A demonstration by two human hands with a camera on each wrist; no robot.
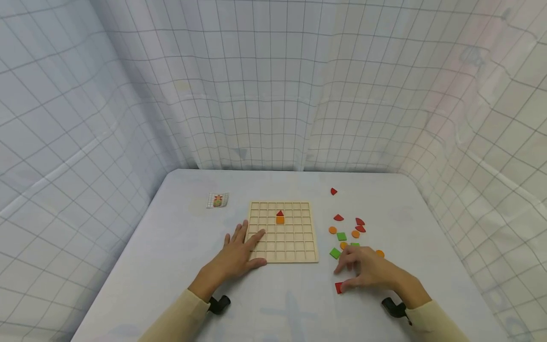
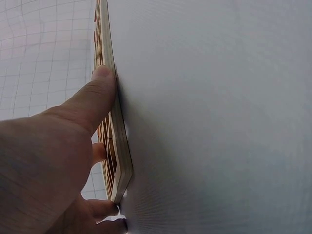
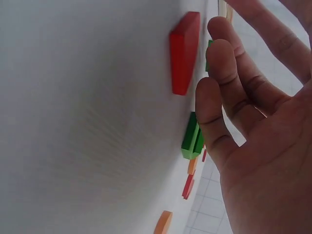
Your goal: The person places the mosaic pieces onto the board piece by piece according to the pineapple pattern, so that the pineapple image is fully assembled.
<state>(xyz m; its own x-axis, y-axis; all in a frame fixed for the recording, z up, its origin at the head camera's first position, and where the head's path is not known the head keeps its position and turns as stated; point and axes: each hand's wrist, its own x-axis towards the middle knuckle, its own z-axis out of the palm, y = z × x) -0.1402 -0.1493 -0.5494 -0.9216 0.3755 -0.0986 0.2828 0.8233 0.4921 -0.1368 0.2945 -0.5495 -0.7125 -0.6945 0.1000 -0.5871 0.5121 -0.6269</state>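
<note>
My left hand point(image 1: 234, 256) rests on the left front corner of a wooden grid board point(image 1: 315, 242), fingers spread, thumb along the front edge point(image 2: 109, 92). A red triangle point(image 1: 280, 213) sits in the board directly above an orange square point(image 1: 279, 220). Right of the board, my right hand point(image 1: 371, 267) hovers low with bent, parted fingers and nothing between them. Beneath its thumb tip lies a flat red piece point(image 1: 338, 288), partly covered in the head view. From the right wrist, that red piece point(image 3: 184, 56) appears flat on the table, beside the fingertips point(image 3: 209, 92).
Beyond the right hand are scattered green squares point(image 1: 341, 236), orange discs point(image 1: 333, 230) and red wedge pieces point(image 1: 338, 217), one red wedge point(image 1: 334, 191) farther back. A small picture card point(image 1: 218, 200) lies back left of the board. Grid-patterned white curtains point(image 1: 265, 95) surround the table.
</note>
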